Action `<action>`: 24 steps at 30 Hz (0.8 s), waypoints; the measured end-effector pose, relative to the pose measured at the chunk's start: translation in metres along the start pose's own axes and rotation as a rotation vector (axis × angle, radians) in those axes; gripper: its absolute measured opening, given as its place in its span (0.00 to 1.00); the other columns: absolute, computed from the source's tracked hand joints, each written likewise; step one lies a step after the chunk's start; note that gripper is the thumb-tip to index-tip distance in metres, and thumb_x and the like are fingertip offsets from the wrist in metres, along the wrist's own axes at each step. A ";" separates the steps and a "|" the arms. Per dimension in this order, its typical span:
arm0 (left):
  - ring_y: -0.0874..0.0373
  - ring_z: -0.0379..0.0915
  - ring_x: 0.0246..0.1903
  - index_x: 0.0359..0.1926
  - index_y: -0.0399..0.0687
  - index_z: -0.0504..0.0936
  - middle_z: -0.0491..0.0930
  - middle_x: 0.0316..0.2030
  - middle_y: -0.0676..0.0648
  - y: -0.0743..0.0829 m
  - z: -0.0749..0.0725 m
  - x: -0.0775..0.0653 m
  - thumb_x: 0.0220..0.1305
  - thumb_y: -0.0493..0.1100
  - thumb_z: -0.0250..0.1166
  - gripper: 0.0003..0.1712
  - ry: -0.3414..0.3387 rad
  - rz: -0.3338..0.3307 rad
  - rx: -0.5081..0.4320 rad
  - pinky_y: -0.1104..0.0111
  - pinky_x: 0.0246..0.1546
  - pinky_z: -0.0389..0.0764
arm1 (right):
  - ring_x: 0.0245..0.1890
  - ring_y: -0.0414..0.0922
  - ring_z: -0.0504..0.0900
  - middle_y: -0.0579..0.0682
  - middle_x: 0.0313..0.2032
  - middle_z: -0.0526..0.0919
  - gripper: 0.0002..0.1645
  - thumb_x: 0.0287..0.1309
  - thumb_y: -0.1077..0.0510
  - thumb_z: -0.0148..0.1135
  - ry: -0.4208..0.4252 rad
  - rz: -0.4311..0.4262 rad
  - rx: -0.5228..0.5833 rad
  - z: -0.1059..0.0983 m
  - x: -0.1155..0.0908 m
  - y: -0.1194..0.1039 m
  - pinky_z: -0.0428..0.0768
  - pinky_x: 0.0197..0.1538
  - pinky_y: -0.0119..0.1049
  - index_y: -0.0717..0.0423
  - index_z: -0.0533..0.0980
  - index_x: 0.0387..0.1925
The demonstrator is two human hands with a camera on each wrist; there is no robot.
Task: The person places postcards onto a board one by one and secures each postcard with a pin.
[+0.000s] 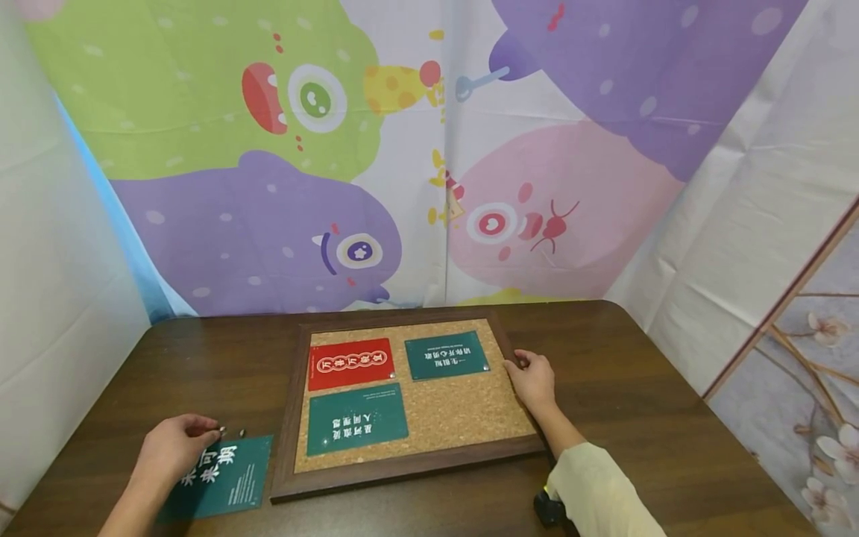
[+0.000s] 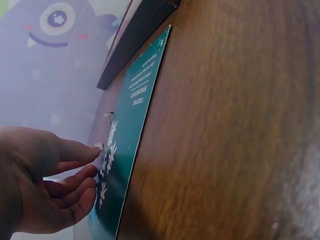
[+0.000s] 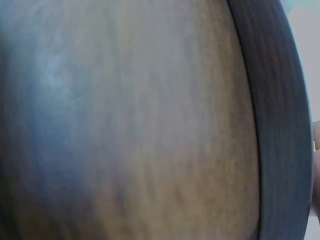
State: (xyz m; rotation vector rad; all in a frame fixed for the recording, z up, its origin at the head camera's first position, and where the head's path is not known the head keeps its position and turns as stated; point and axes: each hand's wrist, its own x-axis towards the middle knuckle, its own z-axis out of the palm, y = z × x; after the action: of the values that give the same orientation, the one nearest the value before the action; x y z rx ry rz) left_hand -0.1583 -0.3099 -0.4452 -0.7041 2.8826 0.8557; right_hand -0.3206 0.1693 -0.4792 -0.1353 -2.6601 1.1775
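Note:
A cork board in a dark wood frame lies on the table with a red card, a green card and another green card on it. My right hand grips the frame's right edge; the right wrist view shows the frame side and only a bit of the fingers. Left of the board, my left hand is over a loose green card with white characters. Thumb and forefinger pinch a small metal thumbtack. A second thumbtack is just beyond the fingertips.
The brown wooden table reaches back to a curtain printed with cartoon monsters. A black object is at the right wrist by the pale sleeve. A panel with painted blossoms stands at the right.

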 end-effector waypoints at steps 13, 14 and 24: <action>0.46 0.68 0.35 0.42 0.34 0.76 0.75 0.37 0.33 0.002 0.003 0.003 0.56 0.42 0.59 0.16 -0.018 -0.001 0.008 0.54 0.36 0.69 | 0.39 0.51 0.72 0.59 0.38 0.75 0.23 0.50 0.53 0.60 -0.009 0.014 0.000 0.001 0.002 0.001 0.71 0.42 0.44 0.63 0.74 0.46; 0.46 0.68 0.35 0.42 0.35 0.76 0.75 0.37 0.33 0.003 0.003 0.003 0.56 0.42 0.59 0.16 -0.018 0.000 0.009 0.54 0.36 0.69 | 0.39 0.51 0.72 0.59 0.37 0.75 0.23 0.50 0.53 0.60 -0.008 0.014 -0.001 0.001 0.002 0.001 0.71 0.42 0.43 0.63 0.74 0.46; 0.46 0.69 0.35 0.39 0.36 0.77 0.76 0.37 0.34 0.007 0.004 0.002 0.56 0.41 0.59 0.13 -0.001 0.030 0.034 0.53 0.36 0.67 | 0.39 0.51 0.72 0.59 0.37 0.74 0.23 0.50 0.54 0.60 -0.015 0.020 0.010 0.000 0.002 0.001 0.70 0.43 0.43 0.63 0.74 0.46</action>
State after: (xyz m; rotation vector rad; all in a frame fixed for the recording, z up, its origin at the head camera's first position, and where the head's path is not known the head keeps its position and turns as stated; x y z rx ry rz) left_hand -0.1637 -0.3037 -0.4450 -0.6585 2.9062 0.8082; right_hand -0.3221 0.1708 -0.4797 -0.1520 -2.6710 1.2026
